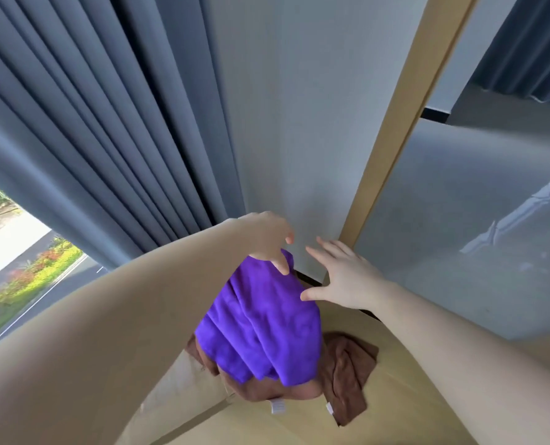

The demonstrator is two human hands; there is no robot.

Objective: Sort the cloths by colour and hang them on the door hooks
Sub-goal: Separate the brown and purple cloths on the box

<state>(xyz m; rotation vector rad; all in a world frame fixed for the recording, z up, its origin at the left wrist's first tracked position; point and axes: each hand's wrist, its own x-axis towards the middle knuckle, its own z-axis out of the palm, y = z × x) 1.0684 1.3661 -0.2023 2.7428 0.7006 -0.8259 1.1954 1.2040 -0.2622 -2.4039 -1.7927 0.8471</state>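
Observation:
A purple cloth hangs down in the middle of the view. My left hand is at its top edge, fingers curled down and gripping the bunched fabric. My right hand is beside it on the right, fingers spread and straight; its thumb tip touches the cloth's upper right edge. Below the purple cloth lie two brown cloths, one crumpled to the right and one partly hidden beneath, each with a small white label. No door hooks are in view.
The brown cloths rest on a tan surface. A grey curtain hangs at the left with a window below it. A pale wall is straight ahead; a tan door frame and frosted glass panel stand right.

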